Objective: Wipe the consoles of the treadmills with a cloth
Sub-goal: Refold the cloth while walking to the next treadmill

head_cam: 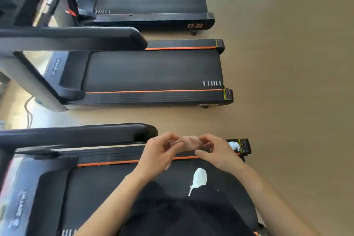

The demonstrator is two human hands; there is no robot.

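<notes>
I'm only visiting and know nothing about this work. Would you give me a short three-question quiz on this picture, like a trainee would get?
1. True or false: the left hand and the right hand both pinch the cloth.
2. What colour is the stripe along the next treadmill? A green, B orange, C white.
3. Fill the gap: the white shoe stands on the nearest treadmill's ____.

Key: 1 true; 2 B; 3 belt.
</notes>
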